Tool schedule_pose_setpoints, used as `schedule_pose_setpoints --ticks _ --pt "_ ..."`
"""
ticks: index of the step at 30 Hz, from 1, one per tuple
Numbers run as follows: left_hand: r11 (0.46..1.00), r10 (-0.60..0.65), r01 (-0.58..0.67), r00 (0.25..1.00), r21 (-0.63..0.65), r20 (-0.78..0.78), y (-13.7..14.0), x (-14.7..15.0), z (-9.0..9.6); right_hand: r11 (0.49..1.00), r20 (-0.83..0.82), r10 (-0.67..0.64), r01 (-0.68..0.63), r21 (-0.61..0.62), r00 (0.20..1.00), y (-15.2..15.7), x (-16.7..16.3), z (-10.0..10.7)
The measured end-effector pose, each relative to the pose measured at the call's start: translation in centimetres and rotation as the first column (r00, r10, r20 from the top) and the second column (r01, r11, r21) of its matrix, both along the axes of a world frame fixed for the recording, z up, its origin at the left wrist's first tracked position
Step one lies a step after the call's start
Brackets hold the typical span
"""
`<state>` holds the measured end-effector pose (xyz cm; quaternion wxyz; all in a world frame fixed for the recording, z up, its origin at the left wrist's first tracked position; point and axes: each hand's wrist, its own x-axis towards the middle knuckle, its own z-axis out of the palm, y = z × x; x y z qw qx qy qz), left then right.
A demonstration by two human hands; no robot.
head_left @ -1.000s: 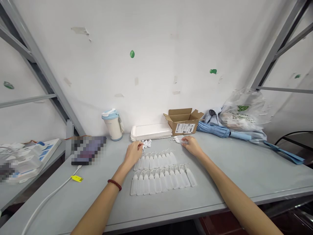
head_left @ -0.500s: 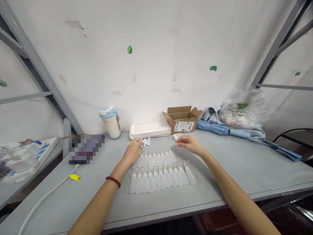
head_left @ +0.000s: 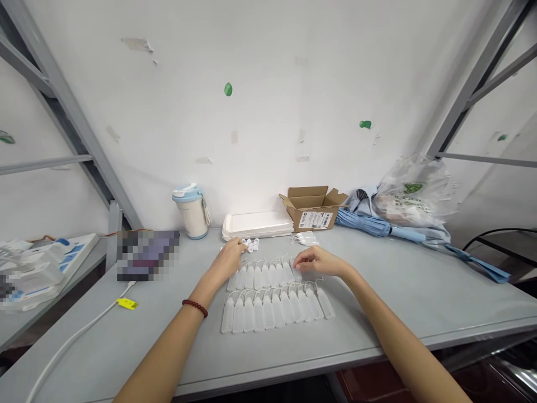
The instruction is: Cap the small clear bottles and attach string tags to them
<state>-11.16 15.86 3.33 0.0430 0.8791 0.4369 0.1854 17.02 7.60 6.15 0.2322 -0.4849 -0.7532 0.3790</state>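
Note:
Two rows of small translucent plastic bottles with thin white loops at their tops lie on the grey table: a front row [head_left: 265,311] and a back row [head_left: 268,274]. At the right end of the back row, the curled fingers of my right hand [head_left: 321,261] are closed at the top of the last bottle [head_left: 296,273]. My left hand [head_left: 229,258] rests beyond the back row's left end, fingers bent together beside a small heap of white caps [head_left: 251,244]; what its fingertips hold is hidden. Behind my right hand lies a small bunch of similar looped pieces [head_left: 307,239].
A stack of white trays [head_left: 257,224] and an open cardboard box [head_left: 314,215] stand along the wall. To the left are a lidded cup [head_left: 192,215], a blurred-out dark object [head_left: 149,254] and a white cable [head_left: 79,336]. A folded blue umbrella [head_left: 367,223] and a plastic bag [head_left: 415,193] lie right.
My right hand has moved toward me and slightly left, from beside the looped bunch to the end of the back row. My left hand has stayed by the white caps.

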Motion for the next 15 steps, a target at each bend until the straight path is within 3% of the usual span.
schedule_pose_setpoints --ticks 6,15 --pt "1.000 0.020 -0.022 0.997 -0.017 -0.076 0.32 -0.01 -0.14 1.000 0.038 -0.001 0.001 -0.004 0.999 -0.25 -0.19 0.35" --pt "0.999 0.028 -0.026 0.998 0.037 -0.054 -0.38 0.04 0.59 1.000 0.138 -0.011 0.011 0.002 0.990 -0.84 -0.76 0.77"
